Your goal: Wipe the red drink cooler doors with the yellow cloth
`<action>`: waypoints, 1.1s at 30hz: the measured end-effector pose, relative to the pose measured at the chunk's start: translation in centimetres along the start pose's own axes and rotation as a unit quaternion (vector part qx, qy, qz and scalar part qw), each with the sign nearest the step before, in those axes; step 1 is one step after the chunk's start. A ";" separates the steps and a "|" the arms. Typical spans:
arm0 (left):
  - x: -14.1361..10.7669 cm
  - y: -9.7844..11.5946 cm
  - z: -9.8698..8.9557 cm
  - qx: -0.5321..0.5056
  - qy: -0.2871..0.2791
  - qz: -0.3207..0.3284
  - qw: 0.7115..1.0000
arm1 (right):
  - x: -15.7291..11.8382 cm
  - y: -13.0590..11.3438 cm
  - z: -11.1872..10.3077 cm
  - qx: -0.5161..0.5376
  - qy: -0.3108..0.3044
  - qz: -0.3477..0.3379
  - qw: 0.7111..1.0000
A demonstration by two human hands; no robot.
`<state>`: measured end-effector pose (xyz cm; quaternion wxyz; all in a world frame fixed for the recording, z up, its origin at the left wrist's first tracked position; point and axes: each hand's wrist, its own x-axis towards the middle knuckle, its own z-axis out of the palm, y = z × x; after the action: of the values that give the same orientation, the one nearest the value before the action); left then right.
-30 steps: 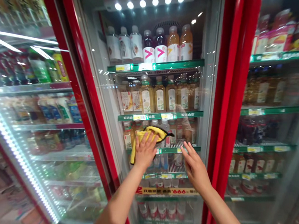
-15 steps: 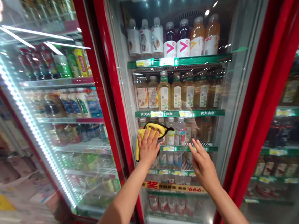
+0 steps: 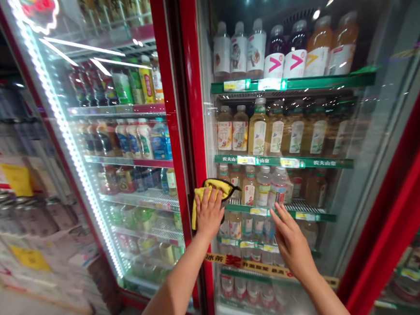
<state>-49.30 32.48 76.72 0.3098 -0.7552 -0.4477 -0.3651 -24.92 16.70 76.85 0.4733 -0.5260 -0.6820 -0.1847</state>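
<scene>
My left hand [image 3: 210,211] presses a yellow cleaning cloth [image 3: 217,185] with black edging against the fridge, with its fingers stretched over the cloth. Part of the cloth overlaps the red door frame [image 3: 195,105], and part lies over the glass door [image 3: 349,224]. The palm and fingers hide the cloth's middle. To the right, my right hand [image 3: 292,241] is open and holds nothing, its fingers extended toward the glass. Whether its fingertips touch the glass I cannot tell. Behind the door, bottled drinks [image 3: 260,129] stand on shelves with green price rails [image 3: 341,162].
On the left stands another lit fridge [image 3: 126,110] with a bright light strip [image 3: 75,153] along its edge. Beyond it is a goods display with yellow signs [image 3: 17,178]. A red frame [image 3: 393,220] slants down the right side. A printed banner [image 3: 253,266] crosses the door low down.
The view has turned left, so the fridges appear farther right. My left hand and the cloth have slid left across the glass onto the red frame. My right hand has shifted left too, still open.
</scene>
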 end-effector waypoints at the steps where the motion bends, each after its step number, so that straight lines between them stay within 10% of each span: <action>1: -1.5 -0.4 0.7 0.001 -0.010 -0.006 1.000 | -0.4 -0.1 0.3 0.001 -0.006 -0.001 1.000; 5: -3.6 -1.5 1.9 0.002 -0.022 -0.011 1.000 | -0.7 -0.1 0.8 0.001 -0.020 -0.004 1.000; 11: 2.2 -2.9 -0.6 -0.010 0.021 -0.044 0.999 | 0.9 -1.2 1.9 0.006 -0.001 -0.007 1.000; 19: -5.7 -2.8 2.7 0.005 -0.031 0.002 1.000 | 0.9 -2.8 4.2 0.010 -0.036 -0.039 0.999; 28: 7.6 -5.0 -3.4 -0.050 0.046 0.017 0.998 | 2.7 -4.2 3.9 0.008 -0.020 -0.042 0.999; 33: 2.9 -4.7 -0.1 -0.050 0.007 0.020 0.999 | 1.2 -4.3 4.3 0.011 -0.030 -0.032 0.999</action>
<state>-52.56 35.63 79.78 0.2820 -0.7759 -0.4117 -0.3860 -30.74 18.98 76.85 0.4526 -0.5038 -0.7143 -0.1763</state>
